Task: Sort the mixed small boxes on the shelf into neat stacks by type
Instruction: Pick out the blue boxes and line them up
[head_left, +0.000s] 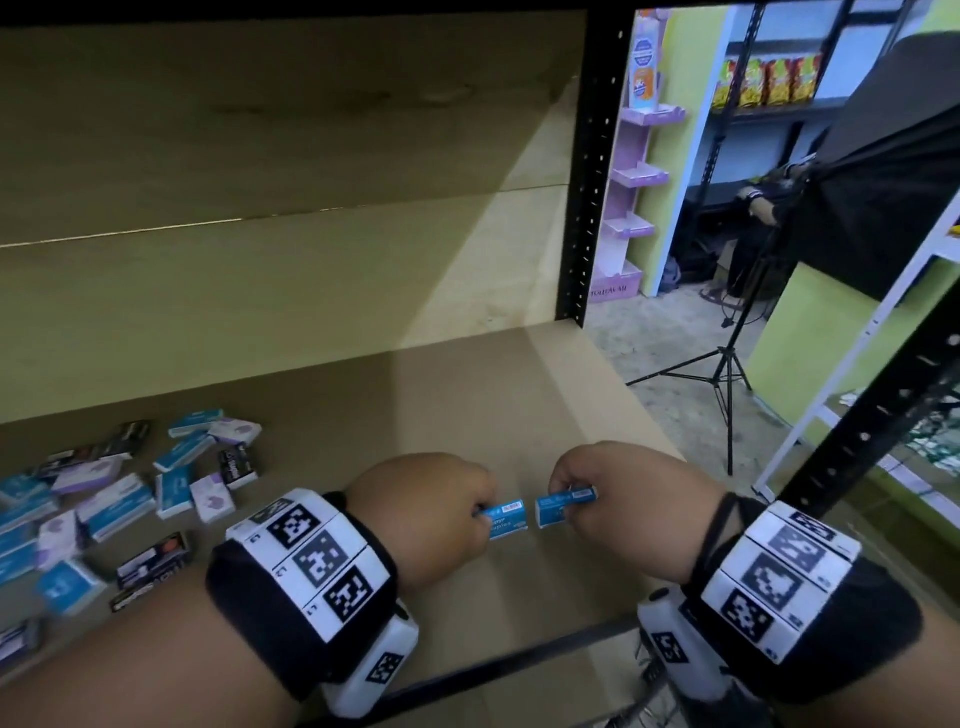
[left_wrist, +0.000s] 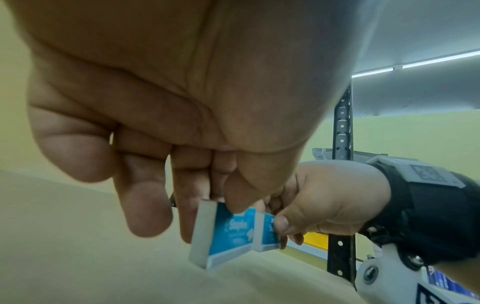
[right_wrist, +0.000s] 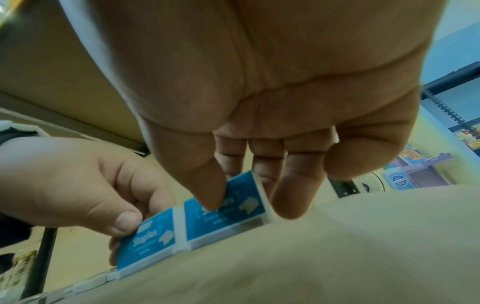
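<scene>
Lighting/quality, as I see it: dim overall; a bright wedge falls across the tan cardboard shelf lining (head_left: 467, 291). Ceiling tube light (left_wrist: 415, 63) glares. Wrist views blurred close-up, edges bowed; scattered small boxes (head_left: 104, 499) smeared.

Tan cardboard-lined shelf (head_left: 467, 405): mixed pile of small blue, lilac & black boxes (head_left: 104, 499) at left edge; two blue staple boxes (head_left: 535, 512) side by side near front edge.

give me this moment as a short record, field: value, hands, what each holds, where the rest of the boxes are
left hand: pinches a blue staples box
right hand: pinches a second blue staples box
the two boxes: on edge, side by side, low over the cardboard shelf; contact with it unclear
unsorted pile: blue, purple and black boxes, loose at the shelf's left
stacks: none visible yet
</scene>
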